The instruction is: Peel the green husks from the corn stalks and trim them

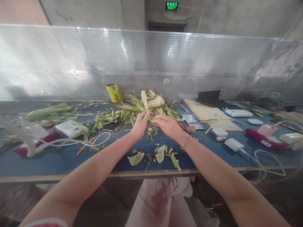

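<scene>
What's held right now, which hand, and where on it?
Left hand holds a pale green strip by its lower part, upper end sticking up. Right hand is right beside it; can't tell if it grips too.

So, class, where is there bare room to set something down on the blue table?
The table shows bare patches between the left forearm and the orange strip, and between the right forearm and the white charger. Crowded: around and behind the left hand and right hand, amid green trimmings.
</scene>
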Tool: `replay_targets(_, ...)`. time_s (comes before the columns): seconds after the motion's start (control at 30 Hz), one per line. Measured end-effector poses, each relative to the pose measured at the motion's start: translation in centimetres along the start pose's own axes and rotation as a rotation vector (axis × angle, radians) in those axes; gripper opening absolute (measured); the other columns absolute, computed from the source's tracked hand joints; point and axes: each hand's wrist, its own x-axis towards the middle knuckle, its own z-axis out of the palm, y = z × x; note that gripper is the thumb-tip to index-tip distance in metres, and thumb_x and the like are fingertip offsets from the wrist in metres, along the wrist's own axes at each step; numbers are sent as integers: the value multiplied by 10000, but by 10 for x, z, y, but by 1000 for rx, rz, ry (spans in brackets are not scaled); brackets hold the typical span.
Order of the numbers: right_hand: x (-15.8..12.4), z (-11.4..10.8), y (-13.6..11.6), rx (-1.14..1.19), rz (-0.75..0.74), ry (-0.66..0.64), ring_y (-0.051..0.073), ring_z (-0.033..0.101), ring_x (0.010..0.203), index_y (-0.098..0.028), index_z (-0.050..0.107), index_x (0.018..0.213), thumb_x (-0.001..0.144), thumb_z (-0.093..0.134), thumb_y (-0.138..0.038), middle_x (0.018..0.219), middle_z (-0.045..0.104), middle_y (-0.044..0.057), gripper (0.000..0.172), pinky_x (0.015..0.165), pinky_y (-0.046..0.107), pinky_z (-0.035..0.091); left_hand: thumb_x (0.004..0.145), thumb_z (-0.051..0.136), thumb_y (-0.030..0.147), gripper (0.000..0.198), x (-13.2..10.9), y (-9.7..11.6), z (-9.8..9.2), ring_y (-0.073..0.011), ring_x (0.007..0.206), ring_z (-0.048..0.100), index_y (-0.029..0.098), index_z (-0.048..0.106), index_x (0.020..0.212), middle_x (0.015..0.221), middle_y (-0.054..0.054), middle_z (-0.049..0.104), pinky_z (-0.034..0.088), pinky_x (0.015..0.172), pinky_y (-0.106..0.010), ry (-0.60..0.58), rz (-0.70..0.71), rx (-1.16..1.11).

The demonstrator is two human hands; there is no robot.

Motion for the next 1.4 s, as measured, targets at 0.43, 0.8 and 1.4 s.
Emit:
replay_targets(0.43, -2, 5, 3, -68, 38, -35, 203, 546, 1009, -173, 565, 1059, 856, 424, -150, 1046, 594, 108, 249, 891, 402, 471, 729, 577, 470, 327, -3, 9, 5, -32, 403, 336, 152, 515, 777, 506, 63, 373, 287, 388, -169, 11, -152, -175)
replay_targets(0.8, 2, 13, -9, -194, 85, -80, 254, 528, 961, -132, 519, 959, 816, 498, -259, 977, 565, 139, 192, 854, 426, 460, 791, 492, 434, 277, 0, -8, 1, -57, 495, 384, 160, 511, 760, 573, 43, 431, 317, 459, -190, 83, 36, 135)
replay_targets(1.4, 4, 10, -13, -214, 153, -136, 237, 507, 870, -156, 494, 904, 847, 447, -320, 897, 537, 113, 180, 777, 396, 448, 710, 596, 421, 318, -5, -6, 9, -53, 524, 393, 175, 395, 724, 627, 51, 398, 339, 494, -195, 9, 69, -14)
